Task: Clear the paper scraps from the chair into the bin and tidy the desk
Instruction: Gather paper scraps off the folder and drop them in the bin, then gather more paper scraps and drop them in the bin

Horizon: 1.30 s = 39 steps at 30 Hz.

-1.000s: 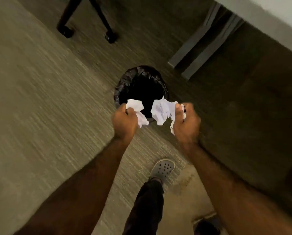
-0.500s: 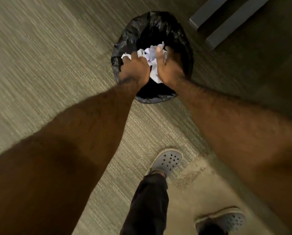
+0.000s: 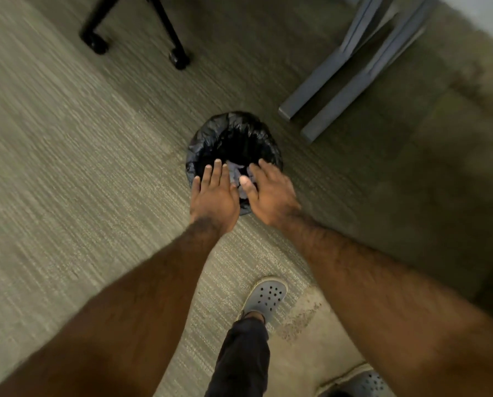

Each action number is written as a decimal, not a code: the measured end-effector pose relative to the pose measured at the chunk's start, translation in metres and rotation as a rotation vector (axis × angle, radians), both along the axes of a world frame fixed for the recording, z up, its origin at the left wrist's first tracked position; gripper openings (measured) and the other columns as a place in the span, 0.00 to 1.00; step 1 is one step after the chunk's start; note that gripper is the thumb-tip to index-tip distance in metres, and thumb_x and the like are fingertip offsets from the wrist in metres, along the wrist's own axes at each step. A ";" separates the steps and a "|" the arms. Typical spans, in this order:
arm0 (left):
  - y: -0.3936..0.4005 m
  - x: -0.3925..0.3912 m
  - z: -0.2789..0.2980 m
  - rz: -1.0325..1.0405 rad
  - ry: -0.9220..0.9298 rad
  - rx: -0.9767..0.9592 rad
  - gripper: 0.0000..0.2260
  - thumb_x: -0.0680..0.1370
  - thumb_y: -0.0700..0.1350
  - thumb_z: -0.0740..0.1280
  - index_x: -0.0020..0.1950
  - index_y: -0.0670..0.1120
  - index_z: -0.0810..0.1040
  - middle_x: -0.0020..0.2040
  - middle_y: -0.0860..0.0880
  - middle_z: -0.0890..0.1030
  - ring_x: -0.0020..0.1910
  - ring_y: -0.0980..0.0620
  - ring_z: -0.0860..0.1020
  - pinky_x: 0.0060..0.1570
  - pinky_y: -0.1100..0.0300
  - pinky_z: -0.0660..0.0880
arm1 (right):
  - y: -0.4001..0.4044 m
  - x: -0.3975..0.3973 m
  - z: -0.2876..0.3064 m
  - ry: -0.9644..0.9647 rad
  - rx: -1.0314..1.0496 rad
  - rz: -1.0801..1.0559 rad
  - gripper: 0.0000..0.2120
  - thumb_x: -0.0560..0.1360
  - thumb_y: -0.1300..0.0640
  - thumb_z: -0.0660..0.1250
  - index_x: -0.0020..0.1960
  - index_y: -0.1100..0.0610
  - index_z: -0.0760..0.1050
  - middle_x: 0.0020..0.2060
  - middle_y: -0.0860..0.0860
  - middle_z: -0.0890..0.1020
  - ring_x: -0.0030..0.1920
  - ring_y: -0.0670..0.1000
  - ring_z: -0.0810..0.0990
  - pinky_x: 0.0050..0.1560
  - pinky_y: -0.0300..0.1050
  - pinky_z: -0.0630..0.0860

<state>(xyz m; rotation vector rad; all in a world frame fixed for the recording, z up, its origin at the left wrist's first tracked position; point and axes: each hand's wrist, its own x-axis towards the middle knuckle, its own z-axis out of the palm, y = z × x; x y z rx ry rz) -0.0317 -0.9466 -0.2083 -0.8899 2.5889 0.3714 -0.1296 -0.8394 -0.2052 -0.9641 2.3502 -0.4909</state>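
Observation:
A small round bin [image 3: 208, 138] lined with a black bag stands on the carpet in the middle of the head view. Crumpled paper scraps [image 3: 238, 171] lie inside it, dim in the shadow between my hands. My left hand [image 3: 215, 193] hovers flat over the bin's near rim, fingers spread, holding nothing. My right hand [image 3: 269, 190] is beside it, palm down and fingers apart, also empty, covering the bin's near right edge.
Black wheeled chair legs [image 3: 176, 57] stand at the top left. Grey desk legs [image 3: 339, 81] rest on the floor just right of the bin. My feet in grey perforated clogs [image 3: 265, 298] are on the carpet below my arms.
Both hands held crumpled paper over the bin, then pushed it in. Now they are open and empty, and the paper lies in the bin.

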 end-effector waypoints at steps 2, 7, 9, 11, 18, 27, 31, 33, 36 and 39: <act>0.013 0.004 0.036 -0.015 -0.002 0.015 0.26 0.83 0.52 0.42 0.79 0.44 0.47 0.80 0.47 0.46 0.78 0.48 0.44 0.76 0.48 0.44 | 0.015 0.008 0.035 -0.012 0.000 -0.003 0.30 0.81 0.38 0.46 0.77 0.54 0.59 0.77 0.55 0.59 0.76 0.56 0.56 0.73 0.55 0.52; 0.049 0.012 0.130 -0.094 0.034 0.007 0.26 0.83 0.50 0.46 0.79 0.43 0.48 0.80 0.46 0.48 0.78 0.48 0.46 0.75 0.49 0.44 | 0.058 0.030 0.127 -0.023 -0.001 -0.063 0.31 0.80 0.36 0.45 0.76 0.53 0.60 0.76 0.53 0.61 0.76 0.54 0.56 0.73 0.52 0.52; 0.066 0.015 0.165 -0.096 0.061 0.027 0.25 0.83 0.50 0.47 0.79 0.44 0.49 0.80 0.46 0.50 0.78 0.48 0.47 0.75 0.49 0.45 | 0.077 0.038 0.162 -0.033 -0.014 -0.100 0.32 0.80 0.35 0.45 0.76 0.53 0.61 0.76 0.53 0.62 0.75 0.53 0.57 0.73 0.51 0.53; 0.085 0.019 0.196 -0.138 0.084 0.033 0.25 0.82 0.50 0.48 0.79 0.44 0.50 0.80 0.46 0.51 0.78 0.49 0.48 0.76 0.49 0.45 | 0.098 0.047 0.193 -0.025 -0.031 -0.131 0.32 0.80 0.35 0.45 0.75 0.53 0.61 0.75 0.54 0.63 0.75 0.53 0.58 0.73 0.51 0.53; 0.152 0.028 0.281 -0.329 0.168 0.069 0.25 0.83 0.53 0.45 0.79 0.45 0.52 0.80 0.48 0.52 0.78 0.50 0.47 0.76 0.50 0.44 | 0.189 0.068 0.281 0.009 -0.044 -0.305 0.38 0.76 0.31 0.40 0.75 0.52 0.62 0.76 0.52 0.61 0.76 0.51 0.56 0.74 0.51 0.51; 0.260 0.016 0.332 -0.605 0.154 0.174 0.26 0.83 0.56 0.44 0.78 0.46 0.55 0.80 0.48 0.53 0.78 0.50 0.49 0.75 0.50 0.44 | 0.333 0.102 0.327 0.082 0.081 -0.598 0.42 0.73 0.26 0.38 0.75 0.51 0.60 0.76 0.51 0.61 0.76 0.51 0.56 0.73 0.51 0.51; 0.317 0.011 0.342 -0.792 0.151 0.210 0.28 0.82 0.59 0.44 0.78 0.47 0.55 0.79 0.48 0.53 0.78 0.50 0.49 0.74 0.51 0.44 | 0.391 0.125 0.339 0.102 0.090 -0.799 0.41 0.73 0.25 0.39 0.75 0.50 0.60 0.76 0.50 0.61 0.75 0.50 0.57 0.72 0.49 0.50; 0.349 0.009 0.345 -0.890 0.152 0.230 0.28 0.81 0.60 0.44 0.78 0.48 0.54 0.79 0.48 0.53 0.78 0.50 0.49 0.74 0.52 0.43 | 0.421 0.137 0.345 0.100 0.081 -0.912 0.41 0.73 0.25 0.40 0.76 0.50 0.59 0.76 0.49 0.60 0.75 0.50 0.57 0.72 0.50 0.51; 0.398 0.006 0.350 -1.033 0.145 0.269 0.28 0.81 0.61 0.45 0.78 0.48 0.53 0.80 0.48 0.52 0.78 0.50 0.48 0.73 0.53 0.43 | 0.463 0.158 0.354 0.105 0.055 -1.063 0.41 0.73 0.25 0.41 0.76 0.50 0.58 0.77 0.49 0.59 0.76 0.50 0.56 0.72 0.50 0.51; 0.444 0.004 0.352 -1.177 0.143 0.306 0.28 0.81 0.61 0.46 0.78 0.49 0.52 0.80 0.49 0.50 0.78 0.51 0.46 0.72 0.55 0.42 | 0.500 0.177 0.363 0.134 0.017 -1.209 0.42 0.73 0.25 0.42 0.77 0.50 0.58 0.77 0.50 0.58 0.76 0.50 0.55 0.72 0.51 0.52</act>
